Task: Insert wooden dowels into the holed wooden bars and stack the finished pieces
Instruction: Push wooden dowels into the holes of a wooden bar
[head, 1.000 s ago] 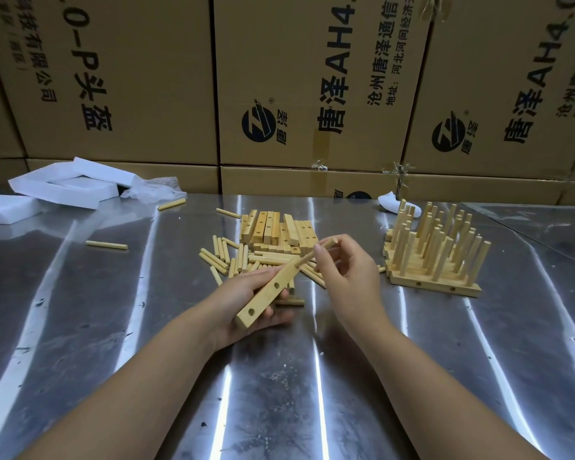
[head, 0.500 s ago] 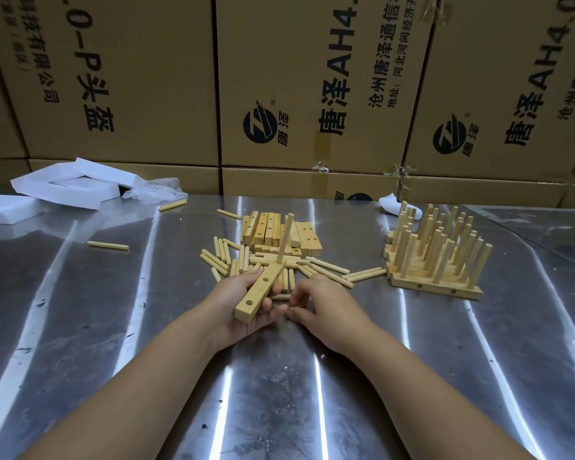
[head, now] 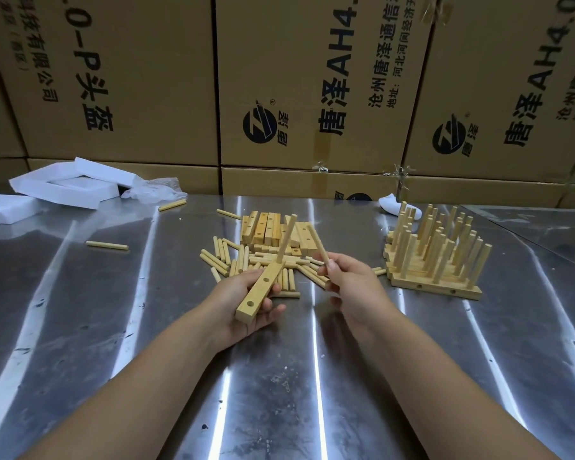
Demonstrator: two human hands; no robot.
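Left hand: my left hand (head: 229,297) is gripping a pale wooden bar with round holes (head: 262,288), fingers curling under it, above the shiny metal table (head: 113,327).
Seated dowel: a light wooden dowel (head: 287,239) is standing in the bar's far hole.
Right hand: my right hand (head: 356,287) is pinching a second wooden dowel (head: 319,245) in closed fingers, just beside the bar.
Finished pieces: the stack of dowelled bars (head: 435,283) is sitting on the table to my right.

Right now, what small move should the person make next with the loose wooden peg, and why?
Probably lower the round wooden dowel pinched in the right hand into the middle hole of the pale holed wooden bar held in the left hand. An upright dowel already fills the bar's far hole; two holes look empty.
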